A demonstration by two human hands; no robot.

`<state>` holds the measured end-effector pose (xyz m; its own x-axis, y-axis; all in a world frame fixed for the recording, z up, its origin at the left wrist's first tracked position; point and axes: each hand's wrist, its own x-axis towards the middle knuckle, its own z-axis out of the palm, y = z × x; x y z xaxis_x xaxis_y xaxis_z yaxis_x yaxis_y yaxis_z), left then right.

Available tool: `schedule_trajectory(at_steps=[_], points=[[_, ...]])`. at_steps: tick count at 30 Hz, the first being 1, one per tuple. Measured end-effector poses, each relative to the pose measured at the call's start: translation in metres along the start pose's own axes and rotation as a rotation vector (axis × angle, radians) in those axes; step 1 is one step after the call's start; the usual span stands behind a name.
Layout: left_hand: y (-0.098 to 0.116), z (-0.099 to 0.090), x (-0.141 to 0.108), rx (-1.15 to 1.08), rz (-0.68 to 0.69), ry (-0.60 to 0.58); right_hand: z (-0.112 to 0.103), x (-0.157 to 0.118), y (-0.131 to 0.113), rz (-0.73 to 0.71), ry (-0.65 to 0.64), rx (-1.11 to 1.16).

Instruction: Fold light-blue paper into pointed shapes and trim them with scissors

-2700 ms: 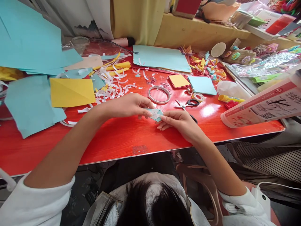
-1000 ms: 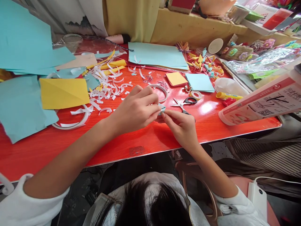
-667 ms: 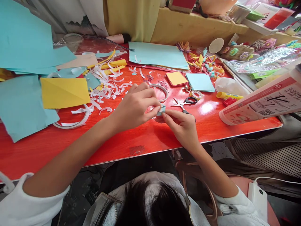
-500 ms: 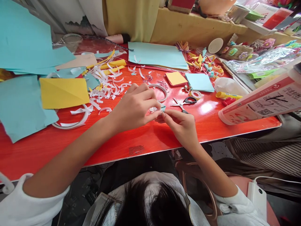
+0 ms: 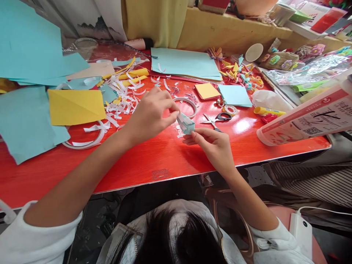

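A small folded piece of light-blue paper [image 5: 187,124] is held just above the red table, its creased layers showing. My right hand [image 5: 211,145] is closed on its lower right end, pinching it between thumb and fingers. At the upper left tip of the paper, the thumb and fingertips of my left hand [image 5: 154,115] are pinched together. Whether a thin strip is also between them is too small to tell. White scraps [image 5: 180,132] lie under the paper. Just beyond my right hand, scissors [image 5: 216,118] with black handles rest on the table.
A tape roll [image 5: 187,106] lies beyond my hands, another tape roll [image 5: 90,141] to the left. White paper strips [image 5: 128,97] are heaped at left. Yellow paper [image 5: 77,107] and blue sheets [image 5: 30,121] lie further left. A large cup [image 5: 302,113] stands at right.
My left hand has drawn back up and to the left, its fingertips now at the paper's tip. More of the folded blue paper shows between my hands. My right hand keeps its hold.
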<state>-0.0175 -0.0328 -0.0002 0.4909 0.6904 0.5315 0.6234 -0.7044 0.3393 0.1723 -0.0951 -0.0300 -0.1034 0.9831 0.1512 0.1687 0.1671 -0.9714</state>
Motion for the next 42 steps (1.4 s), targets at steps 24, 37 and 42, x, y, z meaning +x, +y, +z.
schedule_trajectory(at_steps=[24, 37, 42], points=[[-0.032, -0.035, 0.010, 0.739, -0.804, -0.440, -0.006, -0.001, 0.005, 0.114, -0.071, 0.237], [-0.021, -0.022, 0.007, -0.495, -0.482, -0.316, -0.007, 0.000, 0.004, 0.133, -0.123, 0.345], [-0.022, -0.018, 0.004, -0.572, -0.492, -0.256, -0.007, 0.001, 0.002, 0.152, -0.146, 0.385]])
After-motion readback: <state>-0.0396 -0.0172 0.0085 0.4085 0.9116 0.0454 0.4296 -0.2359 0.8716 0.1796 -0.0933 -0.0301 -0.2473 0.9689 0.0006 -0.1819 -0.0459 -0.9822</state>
